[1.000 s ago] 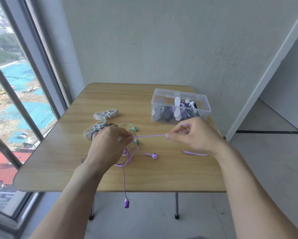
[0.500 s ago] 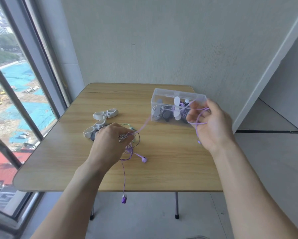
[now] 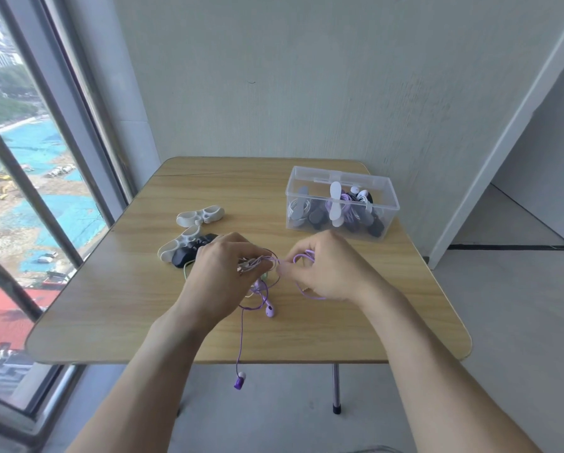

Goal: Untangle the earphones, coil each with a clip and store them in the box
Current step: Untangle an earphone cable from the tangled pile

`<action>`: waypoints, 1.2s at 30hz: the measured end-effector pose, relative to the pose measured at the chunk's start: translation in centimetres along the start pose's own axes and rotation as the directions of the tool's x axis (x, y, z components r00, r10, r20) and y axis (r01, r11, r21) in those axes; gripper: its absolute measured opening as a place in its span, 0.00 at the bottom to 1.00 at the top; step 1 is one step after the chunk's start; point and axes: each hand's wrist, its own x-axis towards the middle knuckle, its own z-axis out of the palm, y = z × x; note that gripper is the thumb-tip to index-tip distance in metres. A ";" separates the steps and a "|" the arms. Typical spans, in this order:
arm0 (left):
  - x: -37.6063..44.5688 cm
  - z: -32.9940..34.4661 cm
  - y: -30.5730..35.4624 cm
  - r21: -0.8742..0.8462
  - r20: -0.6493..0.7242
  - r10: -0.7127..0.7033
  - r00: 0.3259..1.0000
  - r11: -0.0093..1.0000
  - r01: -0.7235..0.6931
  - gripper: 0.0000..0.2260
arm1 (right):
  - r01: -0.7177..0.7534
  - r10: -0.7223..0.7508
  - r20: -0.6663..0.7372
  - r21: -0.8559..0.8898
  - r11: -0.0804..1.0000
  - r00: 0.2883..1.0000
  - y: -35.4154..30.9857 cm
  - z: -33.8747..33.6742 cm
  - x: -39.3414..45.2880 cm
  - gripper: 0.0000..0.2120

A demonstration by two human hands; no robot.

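Half a second ago the right hand (image 3: 323, 269) was raised far right by the box with purple cord looped over its fingers; it has now dropped back to the middle of the counter (image 3: 117, 308), fingertips almost meeting the left hand (image 3: 223, 273). A second ago the cord was stretched taut between the two hands; now it is slack and gathered.

The left hand is closed around a bunch of the purple earphones (image 3: 261, 289), with a thread of green cord (image 3: 185, 269) showing at its left edge. One purple earbud (image 3: 270, 310) lies on the counter just near of that hand, and another end (image 3: 239, 380) dangles off the near edge. The right hand pinches a loop of the same cord. This reads as winding turns onto the left hand, so the coil looks partly built and no clip is on it yet.

At the left runs a tall window (image 3: 29, 191) overlooking a city. The wooden counter carries white clips (image 3: 200, 215) and a black clip (image 3: 189, 253) left of the hands. Far right stands the clear box (image 3: 341, 204), already holding coiled sets. A plain pale wall (image 3: 306, 76) stands behind.
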 end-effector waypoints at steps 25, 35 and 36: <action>0.3 -1.2 2.0 -0.356 -0.206 -0.198 0.958 0.927 0.115 0.10 | 0.232 0.384 -0.640 0.666 0.708 0.666 1.2 -2.1 1.6 0.12; 0.8 -0.5 0.7 -0.282 -0.168 -0.309 0.936 0.925 0.255 0.17 | 0.195 0.231 -0.442 0.727 0.659 0.867 -0.9 -1.6 0.8 0.08; 0.8 -0.5 0.6 -0.296 -0.169 -0.317 0.933 0.920 0.259 0.17 | 0.159 0.219 -0.402 0.720 0.675 0.889 -1.0 -1.5 0.6 0.08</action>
